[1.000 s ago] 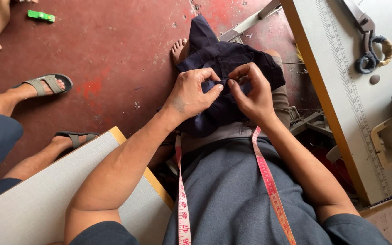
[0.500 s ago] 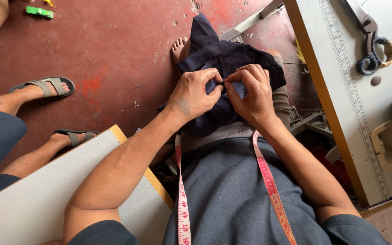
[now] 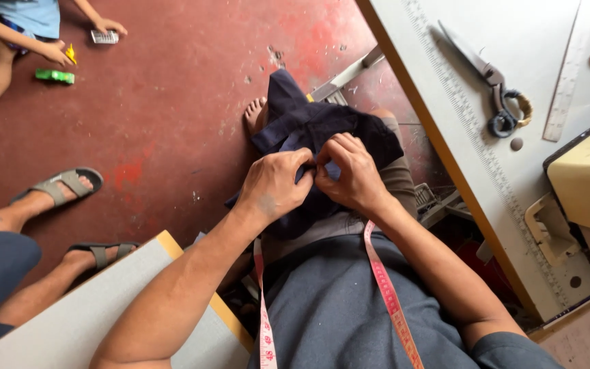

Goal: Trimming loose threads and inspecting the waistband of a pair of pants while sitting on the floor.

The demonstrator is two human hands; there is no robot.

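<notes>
Left hand [image 3: 278, 184]: fingers curled, pinching the dark cloth [image 3: 322, 130] right at its fold.
Right hand [image 3: 353, 174]: also clamped on the cloth, fingertips touching the left hand's.
Cloth: navy, bunched on the person's lap, draping down toward the bare foot [image 3: 256, 115] on the red floor [image 3: 172, 102].
Tape [image 3: 384, 294]: pink measuring tape, 2 ends hanging down the grey shirt.
Desk [image 3: 534, 41]: scissors [image 3: 489, 82] lying flat near a ruler [image 3: 567, 85]; cream sewing machine [image 3: 585, 174] at the right edge.
Containers: none in sight holding anything.
Others: 2 sandalled feet [image 3: 63, 184] at left; another person's hands by small toys [image 3: 54, 75], top left.
</notes>
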